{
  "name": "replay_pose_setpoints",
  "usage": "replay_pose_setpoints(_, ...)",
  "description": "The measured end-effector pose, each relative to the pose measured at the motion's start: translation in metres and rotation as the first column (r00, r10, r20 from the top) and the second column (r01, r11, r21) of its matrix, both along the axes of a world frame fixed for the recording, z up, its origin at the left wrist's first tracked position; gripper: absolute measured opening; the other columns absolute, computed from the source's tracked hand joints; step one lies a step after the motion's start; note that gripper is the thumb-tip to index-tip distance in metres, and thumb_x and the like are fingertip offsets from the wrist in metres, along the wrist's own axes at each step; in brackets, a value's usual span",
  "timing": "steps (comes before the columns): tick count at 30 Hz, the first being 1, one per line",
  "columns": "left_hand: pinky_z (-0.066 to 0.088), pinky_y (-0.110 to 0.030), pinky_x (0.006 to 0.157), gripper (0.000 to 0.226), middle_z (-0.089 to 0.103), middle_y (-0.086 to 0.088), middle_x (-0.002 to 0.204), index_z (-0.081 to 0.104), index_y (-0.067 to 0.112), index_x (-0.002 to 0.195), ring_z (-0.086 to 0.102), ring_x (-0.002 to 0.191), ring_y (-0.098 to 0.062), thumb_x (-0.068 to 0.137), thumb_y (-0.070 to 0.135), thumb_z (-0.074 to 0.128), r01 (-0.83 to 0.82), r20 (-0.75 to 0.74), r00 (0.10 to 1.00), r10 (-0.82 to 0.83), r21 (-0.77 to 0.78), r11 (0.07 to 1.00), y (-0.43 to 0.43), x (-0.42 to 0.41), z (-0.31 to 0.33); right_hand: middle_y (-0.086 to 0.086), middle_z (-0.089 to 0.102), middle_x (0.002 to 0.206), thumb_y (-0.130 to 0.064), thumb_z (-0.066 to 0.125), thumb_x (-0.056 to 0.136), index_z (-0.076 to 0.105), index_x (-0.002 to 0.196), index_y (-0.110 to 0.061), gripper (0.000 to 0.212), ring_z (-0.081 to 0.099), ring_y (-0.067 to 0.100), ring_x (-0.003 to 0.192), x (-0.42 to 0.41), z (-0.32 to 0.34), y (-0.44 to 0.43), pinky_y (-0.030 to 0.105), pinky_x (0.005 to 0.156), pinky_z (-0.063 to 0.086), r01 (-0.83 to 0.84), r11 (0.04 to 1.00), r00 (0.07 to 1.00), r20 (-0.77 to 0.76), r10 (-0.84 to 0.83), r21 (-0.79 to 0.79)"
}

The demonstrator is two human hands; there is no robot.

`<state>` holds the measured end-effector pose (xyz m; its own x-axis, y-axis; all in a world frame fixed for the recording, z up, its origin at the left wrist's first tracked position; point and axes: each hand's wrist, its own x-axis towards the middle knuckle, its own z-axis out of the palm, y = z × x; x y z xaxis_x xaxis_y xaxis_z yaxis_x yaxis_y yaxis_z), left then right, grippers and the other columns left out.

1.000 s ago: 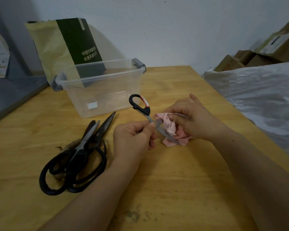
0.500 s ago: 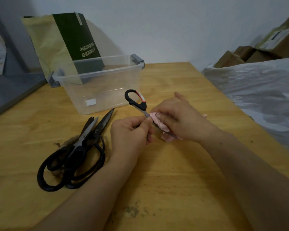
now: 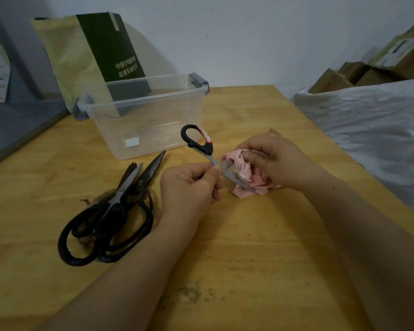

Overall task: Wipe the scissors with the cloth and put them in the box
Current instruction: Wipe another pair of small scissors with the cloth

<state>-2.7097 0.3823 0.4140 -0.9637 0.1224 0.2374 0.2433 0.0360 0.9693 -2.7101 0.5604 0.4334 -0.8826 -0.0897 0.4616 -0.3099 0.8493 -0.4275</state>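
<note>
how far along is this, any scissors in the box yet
Done: nothing, no scissors in the clear box. In hand: the left hand holds the red-marked scissors while the right hand rubs the pink cloth on a blade. Left: boxing them, then the bigger black-handled scissors.

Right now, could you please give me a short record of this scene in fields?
Left grip: holds the small scissors, one handle loop up
Right grip: holds the pink cloth bunched round the blade
Box: clear, no lid on it, no scissors inside
Other scissors: two black pairs lying on the table, left of the left grip
Stage: wiping; nothing boxed yet
</note>
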Motion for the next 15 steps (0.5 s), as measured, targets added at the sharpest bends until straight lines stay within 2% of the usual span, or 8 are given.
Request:
replay_pose_setpoints(3,0.05,-0.024,0.047,0.014,0.061,0.001,0.049,0.071,0.012,0.071,0.054,0.044,-0.014,0.084,0.011,0.067,-0.005,-0.01,1.0,0.005,-0.015,1.0,-0.002,0.0,0.0,-0.009,0.059,0.094,-0.01,0.052,0.094,0.068,0.105,-0.014,0.019,0.054,0.017,0.108,-0.001,-0.002,-0.002,0.02,0.107,0.001,0.024,1.0,1.0,0.008,-0.024,0.009)
replay_pose_setpoints(7,0.05,-0.025,0.047,0.023,0.061,0.0,0.048,0.069,0.016,0.062,0.054,0.043,-0.014,0.085,0.011,0.067,-0.009,-0.045,0.999,0.007,-0.043,0.999,-0.001,0.001,0.001,-0.01,0.059,0.098,-0.015,0.052,0.095,0.067,0.105,-0.02,0.018,0.049,0.009,0.105,-0.004,-0.003,-0.011,0.027,0.111,0.001,-0.091,0.992,0.996,0.033,0.088,0.086)
replay_pose_setpoints(11,0.05,-0.024,0.047,0.017,0.061,0.001,0.048,0.07,0.015,0.069,0.054,0.044,-0.014,0.085,0.01,0.066,0.0,-0.015,1.0,-0.001,-0.035,0.999,-0.001,0.003,0.001,-0.011,0.058,0.093,-0.015,0.056,0.094,0.061,0.093,-0.026,0.013,0.053,0.012,0.104,0.001,0.0,0.004,0.026,0.111,0.001,-0.02,1.0,0.999,0.034,0.021,-0.018)
replay_pose_setpoints(15,0.05,-0.023,0.046,0.018,0.061,0.004,0.048,0.069,0.015,0.069,0.053,0.042,-0.011,0.086,0.009,0.066,0.004,-0.006,1.0,-0.005,-0.035,0.999,-0.003,0.002,0.003,-0.01,0.056,0.095,-0.012,0.052,0.095,0.065,0.101,-0.017,0.015,0.05,0.011,0.104,-0.002,-0.002,0.004,0.026,0.112,0.001,0.01,0.999,1.0,0.027,-0.012,0.045)
